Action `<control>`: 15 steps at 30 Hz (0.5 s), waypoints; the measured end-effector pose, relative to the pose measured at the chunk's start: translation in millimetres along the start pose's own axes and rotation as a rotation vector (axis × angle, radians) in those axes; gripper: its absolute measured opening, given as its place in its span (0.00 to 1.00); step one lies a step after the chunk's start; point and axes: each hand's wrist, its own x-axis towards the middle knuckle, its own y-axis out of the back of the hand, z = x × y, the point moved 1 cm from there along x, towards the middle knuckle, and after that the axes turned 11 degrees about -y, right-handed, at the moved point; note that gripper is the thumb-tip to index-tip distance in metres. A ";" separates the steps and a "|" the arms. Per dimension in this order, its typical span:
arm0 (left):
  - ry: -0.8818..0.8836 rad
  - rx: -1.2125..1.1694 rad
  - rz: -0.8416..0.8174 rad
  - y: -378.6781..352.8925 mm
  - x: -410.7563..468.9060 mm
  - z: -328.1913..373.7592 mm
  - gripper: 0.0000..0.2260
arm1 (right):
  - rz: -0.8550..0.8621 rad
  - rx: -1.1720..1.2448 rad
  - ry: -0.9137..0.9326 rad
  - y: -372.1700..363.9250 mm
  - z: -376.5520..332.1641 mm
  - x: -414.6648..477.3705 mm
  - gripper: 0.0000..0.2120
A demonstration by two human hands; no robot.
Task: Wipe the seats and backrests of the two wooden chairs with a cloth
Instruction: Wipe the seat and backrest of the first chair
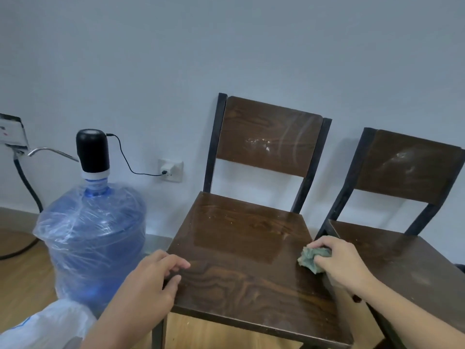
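Two dark wooden chairs with black metal frames stand side by side against the wall. The left chair's seat shows a damp sheen, and its backrest carries pale wipe streaks. The right chair's seat and backrest look dusty. My right hand holds a crumpled green cloth pressed on the right edge of the left chair's seat. My left hand rests on that seat's front left edge, fingers curled over it.
A large blue water jug wrapped in plastic, with a black pump on top, stands left of the chairs. Its cable runs to a wall socket. A white plastic bag lies at the lower left on the wooden floor.
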 end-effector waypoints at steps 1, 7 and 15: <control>0.014 0.009 0.015 -1.8 1.2 -3.6 0.21 | 0.038 0.024 -0.041 -11.8 -9.1 27.7 0.11; -0.007 0.008 0.062 -10.0 7.4 -25.2 0.36 | 0.066 0.147 -0.046 -100.0 -99.7 125.6 0.14; 0.023 -0.045 0.184 4.0 2.1 -11.3 0.15 | -0.238 0.080 0.354 -148.3 -171.7 41.7 0.23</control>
